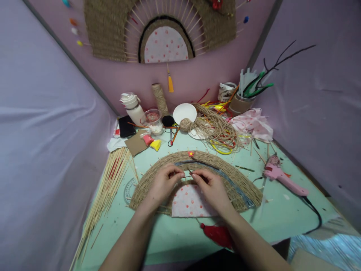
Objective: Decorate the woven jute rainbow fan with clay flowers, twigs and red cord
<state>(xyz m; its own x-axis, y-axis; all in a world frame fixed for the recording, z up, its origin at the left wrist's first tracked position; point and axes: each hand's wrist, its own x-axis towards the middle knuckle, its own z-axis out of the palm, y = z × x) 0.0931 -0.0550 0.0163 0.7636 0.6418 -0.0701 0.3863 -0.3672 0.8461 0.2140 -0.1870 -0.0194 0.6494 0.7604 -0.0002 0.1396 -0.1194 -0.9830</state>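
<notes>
A woven half-round twine fan (pixel 242 184) lies on the table, with a pink-dotted white cloth half-circle (pixel 183 201) at its lower middle. Above that cloth, my left hand (pixel 166 182) and my right hand (pixel 211 186) are close together, thumbs and fingertips pinched. Between them runs a thin dark twig-like piece (pixel 188 176); whether it is twig or cord is hard to make out. A dark branch (pixel 205 164) and a small pink flower (pixel 191 154) lie on the weave beyond my fingers. A red tassel (pixel 216 234) hangs below the fan, partly behind my right forearm.
Thin sticks (pixel 108 180) and a protractor (pixel 129 191) lie left. A pink glue gun (pixel 284 178) with its cord rests right. Twine (pixel 218 122), a white dish (pixel 184 113), a bottle (pixel 132 107) and tins (pixel 241 103) stand behind. Another fan (pixel 107 34) hangs on the back wall.
</notes>
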